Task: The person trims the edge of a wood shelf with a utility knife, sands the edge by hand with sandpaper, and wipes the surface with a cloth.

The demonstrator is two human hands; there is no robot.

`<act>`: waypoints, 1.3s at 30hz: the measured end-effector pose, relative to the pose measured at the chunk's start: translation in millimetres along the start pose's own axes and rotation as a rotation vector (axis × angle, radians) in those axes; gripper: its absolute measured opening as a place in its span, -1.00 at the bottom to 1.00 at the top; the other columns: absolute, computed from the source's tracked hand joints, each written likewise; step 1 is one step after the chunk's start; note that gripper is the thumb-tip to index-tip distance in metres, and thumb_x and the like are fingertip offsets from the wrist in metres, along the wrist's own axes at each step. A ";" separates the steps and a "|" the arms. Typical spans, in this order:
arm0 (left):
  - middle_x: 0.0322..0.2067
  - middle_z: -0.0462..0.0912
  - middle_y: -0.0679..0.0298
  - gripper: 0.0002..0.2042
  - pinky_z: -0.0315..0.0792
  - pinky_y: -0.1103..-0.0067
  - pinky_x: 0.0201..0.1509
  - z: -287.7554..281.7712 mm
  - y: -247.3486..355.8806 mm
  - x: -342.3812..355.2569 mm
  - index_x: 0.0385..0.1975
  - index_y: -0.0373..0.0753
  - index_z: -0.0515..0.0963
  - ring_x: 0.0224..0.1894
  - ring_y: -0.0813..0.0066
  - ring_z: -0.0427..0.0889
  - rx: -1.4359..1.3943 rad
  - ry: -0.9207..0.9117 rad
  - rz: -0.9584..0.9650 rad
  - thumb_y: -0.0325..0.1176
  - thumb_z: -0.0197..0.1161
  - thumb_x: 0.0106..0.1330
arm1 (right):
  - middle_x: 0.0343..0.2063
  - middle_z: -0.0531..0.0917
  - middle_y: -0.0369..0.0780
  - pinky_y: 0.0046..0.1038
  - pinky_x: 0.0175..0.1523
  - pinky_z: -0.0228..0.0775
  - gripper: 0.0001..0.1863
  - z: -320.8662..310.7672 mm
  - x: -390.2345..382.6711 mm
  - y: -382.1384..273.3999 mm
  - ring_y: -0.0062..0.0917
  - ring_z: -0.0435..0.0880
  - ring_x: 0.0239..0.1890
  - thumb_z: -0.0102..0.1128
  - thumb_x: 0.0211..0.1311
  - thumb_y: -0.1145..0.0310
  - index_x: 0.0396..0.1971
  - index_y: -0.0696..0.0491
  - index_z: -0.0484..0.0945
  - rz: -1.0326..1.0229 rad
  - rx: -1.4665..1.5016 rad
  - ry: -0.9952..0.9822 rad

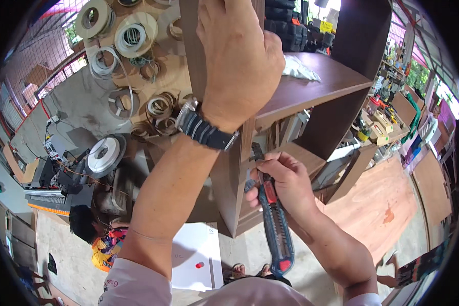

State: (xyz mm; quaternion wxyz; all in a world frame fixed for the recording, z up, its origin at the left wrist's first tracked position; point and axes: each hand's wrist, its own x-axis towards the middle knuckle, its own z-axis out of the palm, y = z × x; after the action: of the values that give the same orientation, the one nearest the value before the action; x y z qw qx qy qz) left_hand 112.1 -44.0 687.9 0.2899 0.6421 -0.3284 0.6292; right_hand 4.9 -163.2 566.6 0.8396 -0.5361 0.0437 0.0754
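A dark brown wooden cabinet [313,91] with shelves stands upright in front of me. My left hand [242,61], with a striped watch band on the wrist, is closed over the front edge of its left side panel, high up; the fingertips are cut off by the picture's upper rim. Lower down, my right hand [285,178] grips a dark blue and red utility knife [276,224]. Its handle hangs downward, and its blade end points up beside the panel's edge. A small grey piece [250,185], its kind unclear, shows by the right fingers.
Rolls of edge banding [132,38] hang on a board at the left. A white cloth [300,69] lies on the cabinet's shelf. A white panel [196,255] is below my left arm. Another person [104,239] is low at the left. Tools crowd a bench [380,120] at right.
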 end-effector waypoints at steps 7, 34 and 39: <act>0.46 0.01 -0.39 -0.17 -0.15 0.15 0.65 19.3 -16.7 -4.6 0.49 -0.61 -0.14 0.54 -0.31 -0.03 -0.008 0.106 0.098 -0.63 0.05 0.17 | -0.36 0.58 -0.07 -0.25 -0.50 0.68 -0.86 -26.6 23.6 74.7 -0.23 0.75 -0.54 0.08 0.43 0.48 -0.18 0.18 0.32 0.077 0.020 0.149; 0.40 0.06 -0.48 -0.11 0.00 -0.03 0.53 8.3 -3.2 -0.8 0.53 -0.49 -0.14 0.48 -0.42 0.07 0.014 0.092 -0.055 -0.62 0.10 0.14 | -0.42 0.64 -0.11 -0.37 -0.39 0.66 -0.82 31.1 -7.6 -22.5 -0.37 0.78 -0.46 0.08 0.40 0.39 -0.29 0.22 0.46 0.022 -0.110 0.068; 0.40 0.06 -0.49 -0.11 -0.01 -0.01 0.54 -1.1 8.1 -1.6 0.53 -0.48 -0.15 0.49 -0.41 0.06 -0.010 0.052 -0.098 -0.62 0.10 0.14 | -0.41 0.62 -0.12 -0.37 -0.37 0.67 -0.85 39.3 -2.8 -47.7 -0.39 0.78 -0.46 0.06 0.41 0.41 -0.24 0.20 0.45 -0.017 -0.079 0.020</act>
State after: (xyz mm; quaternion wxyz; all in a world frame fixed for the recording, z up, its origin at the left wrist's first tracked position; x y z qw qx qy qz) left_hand 105.1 -48.0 686.0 0.3321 0.6394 -0.2920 0.6290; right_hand 10.1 -147.5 626.3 0.8180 -0.5699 0.0444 0.0647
